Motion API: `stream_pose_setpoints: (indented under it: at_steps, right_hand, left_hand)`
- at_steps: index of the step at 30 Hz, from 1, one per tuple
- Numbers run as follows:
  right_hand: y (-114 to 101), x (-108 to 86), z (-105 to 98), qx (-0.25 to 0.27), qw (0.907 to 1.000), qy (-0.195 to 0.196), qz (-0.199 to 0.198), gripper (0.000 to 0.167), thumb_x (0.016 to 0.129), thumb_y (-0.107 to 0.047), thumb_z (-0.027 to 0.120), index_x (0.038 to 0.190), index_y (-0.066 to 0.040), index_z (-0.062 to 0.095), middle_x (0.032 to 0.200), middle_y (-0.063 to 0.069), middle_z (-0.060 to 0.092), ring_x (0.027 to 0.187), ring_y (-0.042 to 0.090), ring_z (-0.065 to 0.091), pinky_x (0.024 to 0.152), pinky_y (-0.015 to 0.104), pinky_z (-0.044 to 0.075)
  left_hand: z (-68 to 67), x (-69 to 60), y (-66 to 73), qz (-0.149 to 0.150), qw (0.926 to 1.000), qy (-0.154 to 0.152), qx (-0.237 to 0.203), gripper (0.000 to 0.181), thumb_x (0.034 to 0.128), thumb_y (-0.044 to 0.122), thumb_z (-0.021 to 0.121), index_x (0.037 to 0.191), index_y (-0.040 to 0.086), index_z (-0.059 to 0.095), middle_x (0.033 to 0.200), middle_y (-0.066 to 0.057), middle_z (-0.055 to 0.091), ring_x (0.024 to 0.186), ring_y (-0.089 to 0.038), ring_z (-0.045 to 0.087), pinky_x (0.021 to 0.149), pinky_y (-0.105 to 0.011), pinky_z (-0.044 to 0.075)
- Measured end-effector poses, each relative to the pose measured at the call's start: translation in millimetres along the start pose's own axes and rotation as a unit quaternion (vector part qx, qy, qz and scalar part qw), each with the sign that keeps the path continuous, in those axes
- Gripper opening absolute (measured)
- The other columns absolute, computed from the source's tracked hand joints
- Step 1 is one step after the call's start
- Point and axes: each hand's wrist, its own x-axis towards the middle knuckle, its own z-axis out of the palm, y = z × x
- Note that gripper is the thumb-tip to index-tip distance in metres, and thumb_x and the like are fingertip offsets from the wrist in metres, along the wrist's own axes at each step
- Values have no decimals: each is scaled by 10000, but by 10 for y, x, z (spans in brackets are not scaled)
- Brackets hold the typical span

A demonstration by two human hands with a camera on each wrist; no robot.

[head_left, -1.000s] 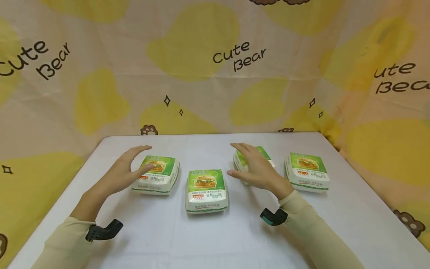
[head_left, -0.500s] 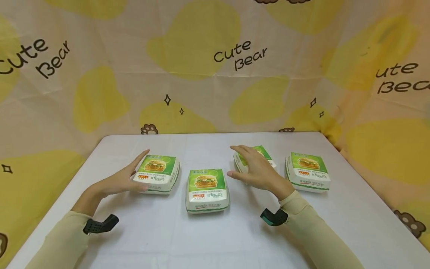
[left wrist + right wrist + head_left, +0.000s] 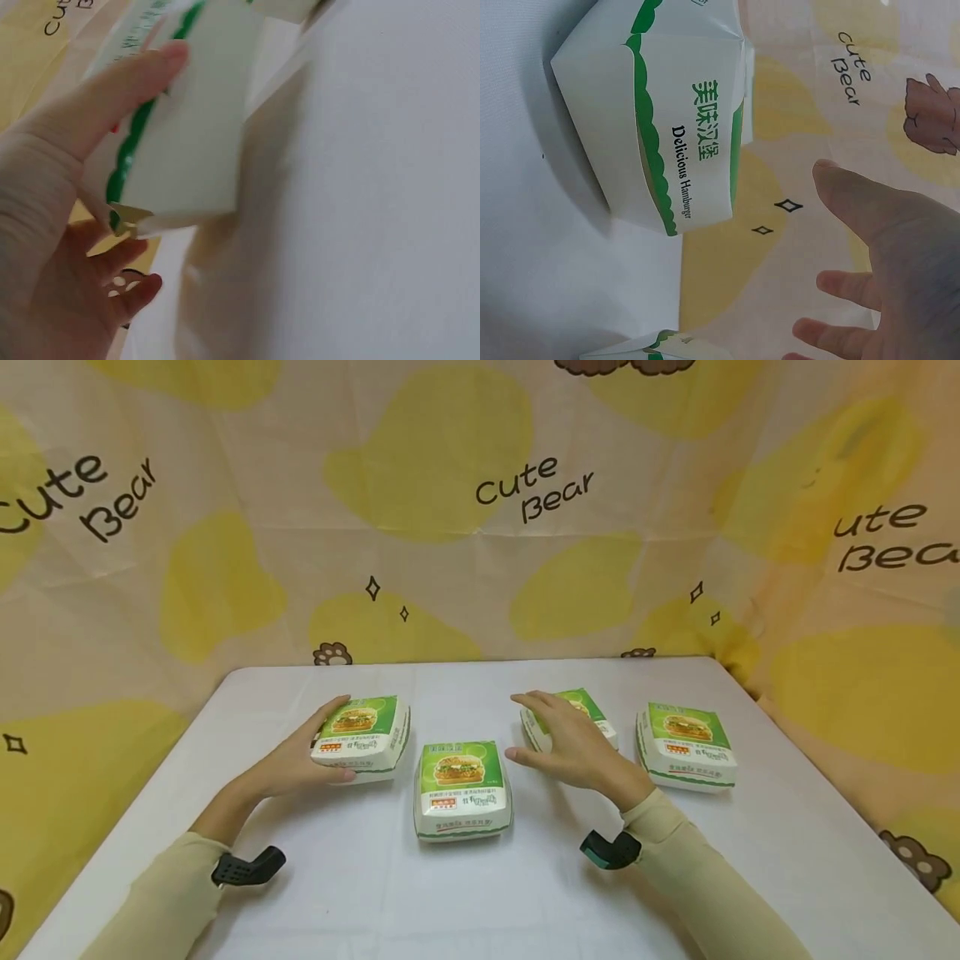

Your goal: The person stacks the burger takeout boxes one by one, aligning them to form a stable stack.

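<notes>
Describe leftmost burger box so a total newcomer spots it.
Start at the white, round-cornered table and look left of its middle. Find the leftmost squarish green-and-white cardboard burger box. Of the four, it alone is gripped, by the person's bare left hand.

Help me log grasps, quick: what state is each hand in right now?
Left hand: holding the leftmost burger box.
Right hand: open, holding nothing.

Head view looks forward-down over the table (image 3: 360,893); close wrist views, left apparently low, share backdrop (image 3: 427,560).
</notes>
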Motion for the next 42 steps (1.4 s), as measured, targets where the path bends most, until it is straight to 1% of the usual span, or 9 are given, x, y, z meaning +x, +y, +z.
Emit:
stream_pose_setpoints:
  at_steps: [3, 7, 13, 18, 24, 27, 32, 36, 42]
  right_hand:
    - [-3, 2, 14, 66, 9999, -19, -99, 764, 905, -496, 713, 1537, -174, 428, 1566, 117, 453, 1448, 359, 434, 1161, 593, 376]
    - [-29, 3, 40, 268, 9991, -165, -268, 749, 911, -459, 725, 1536, -169, 431, 1563, 86, 457, 1448, 332, 440, 1168, 569, 381]
    - [-92, -8, 67, 719, 9952, -501, -424, 726, 928, -432, 714, 1543, -186, 417, 1591, 45, 429, 1506, 308, 362, 1211, 559, 326]
    - [-115, -23, 63, 867, 9933, -663, -383, 724, 927, -445, 712, 1544, -212, 414, 1605, 42, 410, 1555, 335, 253, 1237, 580, 261]
    - [-125, -19, 92, 797, 9924, -783, -511, 747, 918, -472, 713, 1550, -216, 407, 1601, 59, 409, 1537, 340, 296, 1224, 566, 298]
    - [-133, -34, 102, 813, 9914, -862, -550, 773, 910, -487, 716, 1557, -214, 393, 1602, 57, 400, 1525, 308, 322, 1220, 553, 312]
    - [-158, -45, 106, 900, 9891, -1033, -536, 837, 890, -523, 722, 1583, -260, 334, 1638, 48, 324, 1534, 276, 292, 1216, 559, 312]
    - [-182, -46, 116, 873, 9872, -1286, -354, 872, 866, -558, 730, 1588, -328, 298, 1675, 86, 243, 1551, 314, 241, 1199, 613, 307]
    - [-213, -77, 206, 662, 9834, -1630, -452, 898, 826, -591, 754, 1572, -312, 338, 1662, 151, 265, 1532, 362, 279, 1184, 627, 318]
  left_hand:
    - [86, 89, -12, -95, 9996, 266, -63, 1222, 764, 302, 878, 1629, 343, 15, 1666, -208, 185, 1453, -441, 319, 1131, -735, 260]
    - [205, 164, -63, -182, 9987, 392, -277, 1260, 766, 305, 879, 1619, 378, -45, 1692, -189, 120, 1517, -456, 218, 1168, -748, 170]
    - [286, 121, -147, -321, 9959, 510, -677, 1297, 785, 241, 860, 1591, 428, -139, 1701, -208, 10, 1538, -484, 115, 1177, -749, 118]
    - [277, 101, -169, -240, 9947, 343, -935, 1275, 819, 208, 814, 1587, 403, -184, 1697, -214, -100, 1547, -513, -26, 1181, -753, 37]
    - [256, 74, -226, -119, 9892, 39, -1460, 1248, 830, 134, 769, 1602, 295, -200, 1673, -226, -199, 1536, -510, -119, 1166, -757, -63]
    - [253, 79, -242, -74, 9871, -59, -1600, 1254, 827, 111, 766, 1601, 281, -207, 1676, -222, -194, 1544, -489, -97, 1167, -751, -75]
    - [237, 134, -202, -90, 9868, -137, -1610, 1306, 810, 116, 795, 1576, 386, -228, 1690, -192, -171, 1543, -453, -4, 1167, -749, -72]
    - [203, 184, -177, -53, 9883, -162, -1518, 1326, 800, 114, 806, 1560, 435, -231, 1692, -193, -162, 1518, -451, 82, 1171, -749, -37]
    - [218, 146, -196, -135, 9886, -180, -1491, 1324, 803, 128, 809, 1556, 445, -232, 1693, -215, -127, 1515, -455, 102, 1173, -746, -21]
